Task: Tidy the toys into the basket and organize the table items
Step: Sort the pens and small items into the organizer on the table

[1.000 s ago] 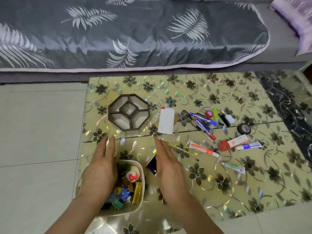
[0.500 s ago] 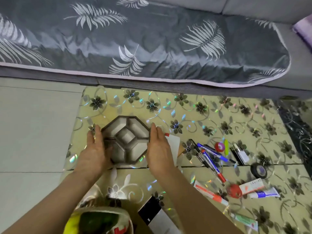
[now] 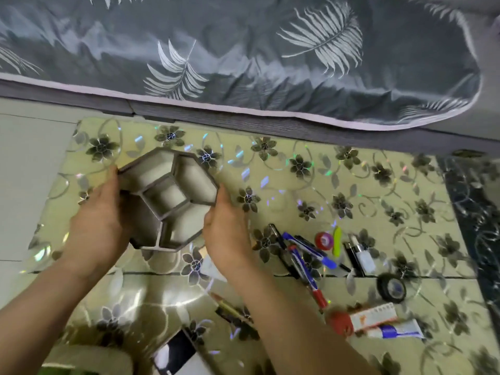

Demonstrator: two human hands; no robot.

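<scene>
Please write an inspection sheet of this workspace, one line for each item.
Surface: low table with a glossy flower-pattern cover.
Job's things: octagonal divided tray, compartments empty, tilted and lifted; basket only partly in view at the bottom edge.
Clutter: pens, red tape, black tape, tubes, small bottle, white and black box, all right of or below the tray.
Grip: left hand and right hand each hold one side of the tray.
Cables: nothing seen.
Surroundings: sofa with grey leaf-print cover behind the table; tiled floor at left.
</scene>
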